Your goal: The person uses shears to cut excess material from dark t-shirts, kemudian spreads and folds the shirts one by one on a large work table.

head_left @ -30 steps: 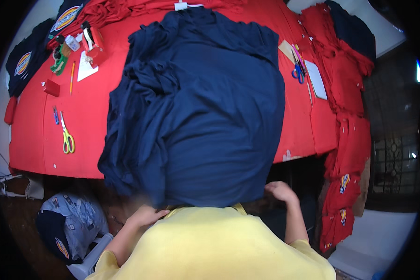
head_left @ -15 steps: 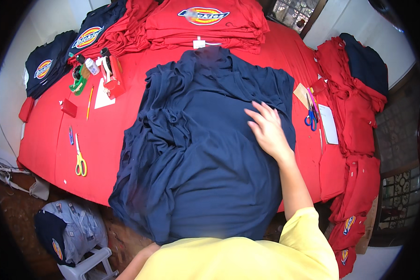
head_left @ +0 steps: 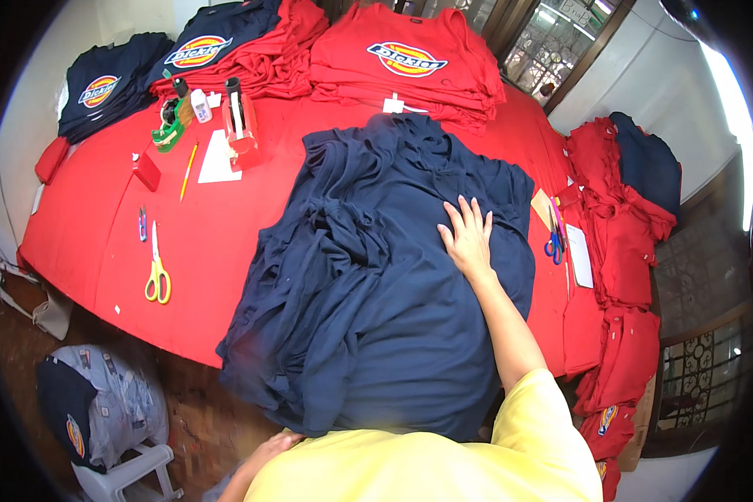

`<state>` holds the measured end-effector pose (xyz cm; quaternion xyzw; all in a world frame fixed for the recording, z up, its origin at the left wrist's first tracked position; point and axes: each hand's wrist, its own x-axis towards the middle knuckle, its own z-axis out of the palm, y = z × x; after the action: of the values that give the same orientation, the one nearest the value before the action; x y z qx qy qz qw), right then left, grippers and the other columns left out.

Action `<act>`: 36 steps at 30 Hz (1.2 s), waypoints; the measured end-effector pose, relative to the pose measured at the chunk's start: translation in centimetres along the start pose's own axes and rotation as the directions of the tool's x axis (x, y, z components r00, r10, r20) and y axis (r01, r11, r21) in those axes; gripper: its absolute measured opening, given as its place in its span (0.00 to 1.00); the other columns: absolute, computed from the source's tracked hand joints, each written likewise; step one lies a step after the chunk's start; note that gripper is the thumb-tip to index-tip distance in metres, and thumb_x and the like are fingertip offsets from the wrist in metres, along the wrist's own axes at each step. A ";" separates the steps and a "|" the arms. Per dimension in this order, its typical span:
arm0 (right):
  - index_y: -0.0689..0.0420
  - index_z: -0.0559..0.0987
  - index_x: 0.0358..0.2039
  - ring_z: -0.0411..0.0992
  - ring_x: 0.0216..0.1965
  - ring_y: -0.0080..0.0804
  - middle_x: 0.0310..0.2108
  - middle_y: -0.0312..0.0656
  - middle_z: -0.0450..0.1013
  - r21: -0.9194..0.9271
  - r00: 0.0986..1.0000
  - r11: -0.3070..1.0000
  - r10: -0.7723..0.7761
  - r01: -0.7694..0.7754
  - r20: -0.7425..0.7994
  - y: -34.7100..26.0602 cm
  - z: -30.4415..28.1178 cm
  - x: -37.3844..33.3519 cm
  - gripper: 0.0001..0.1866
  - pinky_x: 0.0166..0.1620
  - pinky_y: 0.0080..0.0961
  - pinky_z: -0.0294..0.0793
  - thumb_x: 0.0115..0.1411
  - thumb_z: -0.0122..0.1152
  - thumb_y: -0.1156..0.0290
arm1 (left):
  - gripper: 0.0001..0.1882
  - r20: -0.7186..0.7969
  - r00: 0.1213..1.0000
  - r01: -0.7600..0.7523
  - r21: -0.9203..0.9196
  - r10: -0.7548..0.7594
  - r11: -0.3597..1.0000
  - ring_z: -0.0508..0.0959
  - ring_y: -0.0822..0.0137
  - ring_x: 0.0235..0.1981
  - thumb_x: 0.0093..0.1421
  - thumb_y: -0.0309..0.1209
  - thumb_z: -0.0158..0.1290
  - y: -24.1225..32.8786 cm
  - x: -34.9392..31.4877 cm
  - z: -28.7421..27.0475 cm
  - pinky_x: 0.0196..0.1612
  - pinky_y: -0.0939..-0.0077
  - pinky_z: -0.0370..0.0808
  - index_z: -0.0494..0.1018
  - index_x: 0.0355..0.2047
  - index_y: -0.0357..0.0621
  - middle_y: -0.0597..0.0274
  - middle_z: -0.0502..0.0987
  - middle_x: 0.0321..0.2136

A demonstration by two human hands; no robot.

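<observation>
Several navy shirts (head_left: pixel 402 335) lie piled in front of me, their sleeves and folds bunched on the left side and the lower hem reaching to my yellow top. On the upper right of the pile my right hand (head_left: pixel 468 238) rests flat, fingers spread and holding nothing. Down by the near left corner of the navy cloth is my left hand (head_left: pixel 272 448), close against my top. Its fingertips are mostly hidden, so whether they grip the hem is not visible.
Yellow-handled scissors (head_left: pixel 156 268), thread snips (head_left: pixel 142 224), a pencil (head_left: pixel 189 171) and a red tape dispenser (head_left: pixel 243 134) lie left on the red-covered table (head_left: pixel 84 243). Blue scissors (head_left: pixel 554 238) sit right. Stacked red shirts (head_left: pixel 406 58) stand behind; a white stool (head_left: pixel 130 468) is lower left.
The view has swung, so the table's things sit shifted in it. My right hand stays flat on the navy cloth, fingers spread wider. More of my left hand shows.
</observation>
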<state>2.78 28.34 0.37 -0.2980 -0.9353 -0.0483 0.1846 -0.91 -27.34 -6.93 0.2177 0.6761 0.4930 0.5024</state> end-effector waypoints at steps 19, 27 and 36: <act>0.52 0.76 0.46 0.59 0.56 0.47 0.51 0.44 0.66 0.260 0.978 0.961 0.138 -0.094 -0.157 2.0 -3.0 6.9 0.20 0.58 0.48 0.56 0.55 0.60 0.56 | 0.24 0.237 0.924 -0.014 0.804 -0.300 0.595 0.77 0.52 0.43 0.64 0.50 0.42 21.3 5.5 -9.1 0.47 0.62 0.73 0.77 0.37 0.43 0.48 0.78 0.38; 0.57 0.79 0.39 0.70 0.48 0.50 0.43 0.55 0.71 0.435 0.877 0.856 0.412 -0.279 -0.247 15.3 0.4 26.3 0.11 0.52 0.39 0.69 0.55 0.58 0.72 | 0.18 -0.041 0.770 -0.415 0.724 0.636 0.550 0.77 0.53 0.37 0.60 0.40 0.50 38.8 32.2 -10.5 0.42 0.63 0.72 0.73 0.36 0.34 0.47 0.76 0.31; 0.56 0.70 0.51 0.69 0.48 0.51 0.38 0.53 0.70 0.534 0.796 0.749 0.568 -0.392 -0.211 19.0 3.8 34.2 0.27 0.48 0.40 0.70 0.52 0.66 0.65 | 0.30 -0.635 0.343 -0.386 0.576 0.692 0.720 0.69 0.47 0.56 0.59 0.42 0.52 44.0 66.4 -18.5 0.57 0.62 0.66 0.64 0.56 0.32 0.38 0.68 0.54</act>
<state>-13.28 63.07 9.31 -0.4651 -0.7573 0.1726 0.4246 -52.85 35.22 1.31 0.2556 0.7843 0.5541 -0.1119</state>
